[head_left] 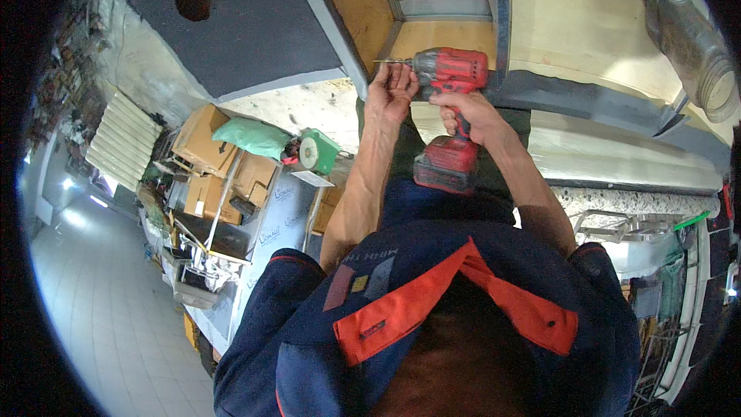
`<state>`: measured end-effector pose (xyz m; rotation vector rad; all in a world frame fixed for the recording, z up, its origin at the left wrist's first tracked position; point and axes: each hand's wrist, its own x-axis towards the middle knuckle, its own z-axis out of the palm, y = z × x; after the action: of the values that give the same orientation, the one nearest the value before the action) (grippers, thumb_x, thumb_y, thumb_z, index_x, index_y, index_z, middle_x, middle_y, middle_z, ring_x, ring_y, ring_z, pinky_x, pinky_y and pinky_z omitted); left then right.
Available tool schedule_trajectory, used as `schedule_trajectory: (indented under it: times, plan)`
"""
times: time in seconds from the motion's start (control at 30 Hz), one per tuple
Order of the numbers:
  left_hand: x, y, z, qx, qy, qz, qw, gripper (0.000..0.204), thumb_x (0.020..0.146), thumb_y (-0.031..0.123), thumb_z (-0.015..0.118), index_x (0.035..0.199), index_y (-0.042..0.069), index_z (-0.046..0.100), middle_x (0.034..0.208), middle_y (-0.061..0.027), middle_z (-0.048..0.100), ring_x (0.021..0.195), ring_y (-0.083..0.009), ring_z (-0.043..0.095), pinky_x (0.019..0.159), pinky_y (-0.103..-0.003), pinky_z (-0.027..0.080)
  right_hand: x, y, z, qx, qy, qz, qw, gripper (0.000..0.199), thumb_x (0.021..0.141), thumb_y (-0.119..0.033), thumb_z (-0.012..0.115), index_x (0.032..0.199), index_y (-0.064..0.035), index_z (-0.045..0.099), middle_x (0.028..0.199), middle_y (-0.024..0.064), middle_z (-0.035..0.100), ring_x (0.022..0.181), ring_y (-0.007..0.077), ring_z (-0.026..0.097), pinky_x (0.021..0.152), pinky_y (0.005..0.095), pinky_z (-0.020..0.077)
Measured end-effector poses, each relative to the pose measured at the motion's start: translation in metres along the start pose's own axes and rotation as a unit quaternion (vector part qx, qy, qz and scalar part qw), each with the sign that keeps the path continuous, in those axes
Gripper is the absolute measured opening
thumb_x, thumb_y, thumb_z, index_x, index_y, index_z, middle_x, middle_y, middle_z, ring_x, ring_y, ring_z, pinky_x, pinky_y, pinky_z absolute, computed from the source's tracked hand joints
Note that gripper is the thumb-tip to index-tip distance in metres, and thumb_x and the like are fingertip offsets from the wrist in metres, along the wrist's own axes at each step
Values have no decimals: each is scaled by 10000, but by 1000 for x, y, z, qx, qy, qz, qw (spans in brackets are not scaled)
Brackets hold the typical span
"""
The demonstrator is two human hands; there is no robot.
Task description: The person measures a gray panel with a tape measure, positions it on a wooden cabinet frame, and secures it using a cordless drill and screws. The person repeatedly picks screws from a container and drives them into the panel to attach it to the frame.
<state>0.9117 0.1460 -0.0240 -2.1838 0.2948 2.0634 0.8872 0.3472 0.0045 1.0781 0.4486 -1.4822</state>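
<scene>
My right hand [472, 114] is wrapped round the handle of a red and black cordless drill [461, 66]. The drill lies level, its nose toward the left and its battery [448, 164] toward my body. A thin bit [395, 60] sticks out of its nose toward a grey metal frame post [340, 31]. At that bit my left hand [394, 91] is closed, palm up, its fingertips pinched together. Whatever small thing those fingers may hold is hidden.
A dark panel [255, 23] with a round hole stands at the upper left. Wooden framed compartments [440, 34] lie beyond the drill. Cardboard boxes [202, 143], a green bag [253, 137] and a green dial scale [318, 151] sit at left. A metal duct [687, 54] is at far right.
</scene>
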Motion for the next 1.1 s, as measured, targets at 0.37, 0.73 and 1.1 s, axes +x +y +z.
schedule_trajectory:
  times: [0.37,0.73,1.1]
  plan:
    - [26,25,-15,3,-9,45,999,145,982,102,587,1076,-8,576,1016,-126,640,1030,-303,602,875,-433,540,50,-11,13,81,-32,106,991,174,871,-216,706,879,-88,588,578,-32,485,470,103,444,465,285,384]
    - [22,27,-11,-9,27,40,999,146,974,97,585,1082,1,603,1021,-121,654,1039,-301,612,868,-438,531,64,-21,13,71,-47,140,986,171,865,-212,690,803,-110,568,573,-40,481,465,101,446,470,291,389]
    - [26,168,-22,65,51,237,968,968,804,661,690,1462,56,320,1471,-169,439,1288,-358,495,1083,-539,410,69,-30,14,82,-53,190,977,240,878,-199,643,712,-145,478,559,-67,398,453,60,359,466,270,325]
